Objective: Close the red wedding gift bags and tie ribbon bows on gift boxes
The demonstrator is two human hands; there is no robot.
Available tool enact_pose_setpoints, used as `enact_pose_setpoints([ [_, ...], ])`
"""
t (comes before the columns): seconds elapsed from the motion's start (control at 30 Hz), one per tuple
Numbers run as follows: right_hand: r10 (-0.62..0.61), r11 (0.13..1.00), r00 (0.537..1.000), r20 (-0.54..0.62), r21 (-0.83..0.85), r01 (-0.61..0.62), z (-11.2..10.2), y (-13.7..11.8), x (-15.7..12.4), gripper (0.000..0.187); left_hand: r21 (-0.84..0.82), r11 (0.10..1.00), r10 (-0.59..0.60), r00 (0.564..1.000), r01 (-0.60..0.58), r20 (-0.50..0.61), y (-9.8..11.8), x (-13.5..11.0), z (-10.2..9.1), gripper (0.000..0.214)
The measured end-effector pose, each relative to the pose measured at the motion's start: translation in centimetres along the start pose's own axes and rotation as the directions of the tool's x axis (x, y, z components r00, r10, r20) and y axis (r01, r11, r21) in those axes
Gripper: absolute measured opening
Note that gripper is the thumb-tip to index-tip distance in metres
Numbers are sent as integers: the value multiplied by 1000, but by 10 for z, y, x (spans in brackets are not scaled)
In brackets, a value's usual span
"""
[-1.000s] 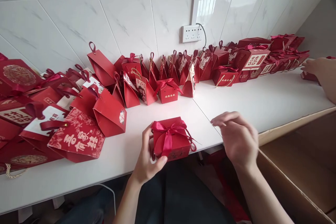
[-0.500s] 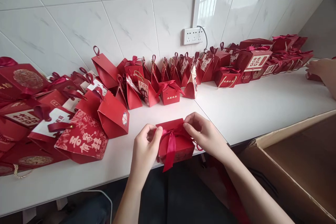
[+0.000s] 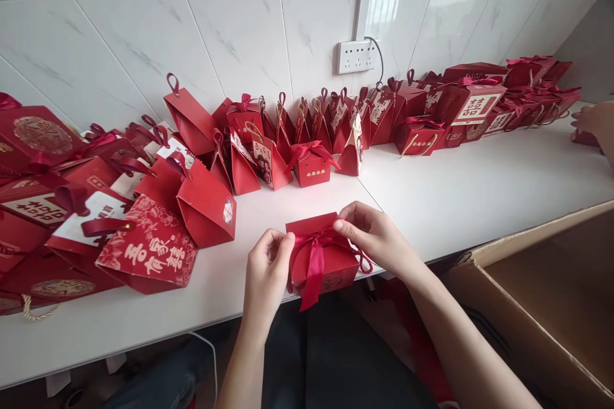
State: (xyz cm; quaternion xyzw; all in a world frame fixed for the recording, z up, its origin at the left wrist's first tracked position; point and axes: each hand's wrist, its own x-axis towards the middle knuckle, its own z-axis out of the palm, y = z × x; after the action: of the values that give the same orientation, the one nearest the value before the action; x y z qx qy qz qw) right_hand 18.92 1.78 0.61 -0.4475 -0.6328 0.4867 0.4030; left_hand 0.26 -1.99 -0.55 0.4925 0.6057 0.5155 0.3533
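A small red gift box [image 3: 344, 266] stands at the near edge of the white table. A shiny red ribbon [image 3: 314, 268] is knotted across its top, with a tail hanging down the front. My left hand [image 3: 267, 271] is closed at the box's left side, pinching the ribbon between thumb and forefinger. On the opposite side, my right hand [image 3: 373, 238] pinches the ribbon near the top right corner; its fingertips partly hide what they grip. A twisted red cord [image 3: 365, 264] sticks out at the box's right side.
Red gift boxes [image 3: 206, 204] crowd the left and back of the white table [image 3: 422, 204]. An open cardboard box [image 3: 522, 332] stands at the lower right. Another person's hand [image 3: 595, 124] is at the far right. A power socket [image 3: 355, 57] is on the tiled wall.
My view has shifted slightly. Both hands stay at the ribbon in nearly the same pose, with the right fingertips a little changed. The other person's hand sits closer to the right edge.
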Motion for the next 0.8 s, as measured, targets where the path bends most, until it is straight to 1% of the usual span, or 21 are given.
enact_pose_setpoints([
  [0.03, -25, 1000, 999, 29, 16, 25, -1, 1, 0, 40, -1, 1000, 4, 1000, -4, 2, 0, 0, 0, 34],
  [0.1, -54, 998, 997, 57, -14, 55, -2, 3, -1, 36, -2, 1000, 12, 1000, -12, 4, -1, 0, 0, 33],
  [0.2, -62, 995, 998, 15, -77, 63, -2, 2, 0, 26, -3, 1000, 25, 1000, -25, 1, -1, 0, 1, 32],
  [0.27, -88, 993, 996, -27, -82, 86, -1, 1, 0, 27, -6, 1000, 27, 1000, -27, -3, -1, -1, 0, 33],
  [0.33, -118, 989, 992, -37, -91, 114, 0, -1, -1, 29, -12, 1000, 24, 1000, -24, -3, -1, -2, 0, 34],
  [0.4, -109, 992, 994, -16, -61, 108, 1, -2, -2, 27, -22, 1000, 20, 1000, -20, -3, -1, -2, -1, 34],
  [0.47, -62, 998, 998, 1, 26, 62, 1, -2, -2, 28, -33, 999, 20, 1000, -20, -3, -1, -2, 0, 33],
  [0.53, -25, 994, 1000, -7, 111, 26, 1, -2, -3, 29, -40, 999, 23, 1000, -23, -4, 0, -2, 0, 33],
  [0.57, -18, 992, 1000, -11, 127, 20, 1, -2, -3, 27, -39, 999, 26, 1000, -26, -4, 0, -2, 0, 33],
  [0.63, -37, 996, 999, -27, 84, 39, 0, -4, -4, 22, -34, 999, 30, 1000, -30, -7, 0, -2, -1, 32],
  [0.73, -145, 988, 986, -82, -57, 141, 0, -8, -6, 21, -31, 999, 35, 999, -35, -9, -1, -4, -1, 32],
  [0.77, -160, 985, 984, -80, -69, 155, 0, -10, -6, 21, -31, 999, 35, 999, -35, -10, -1, -4, -1, 33],
  [0.8, -148, 988, 987, -56, -44, 146, -1, -11, -7, 22, -32, 999, 35, 999, -35, -10, -1, -4, -1, 33],
])
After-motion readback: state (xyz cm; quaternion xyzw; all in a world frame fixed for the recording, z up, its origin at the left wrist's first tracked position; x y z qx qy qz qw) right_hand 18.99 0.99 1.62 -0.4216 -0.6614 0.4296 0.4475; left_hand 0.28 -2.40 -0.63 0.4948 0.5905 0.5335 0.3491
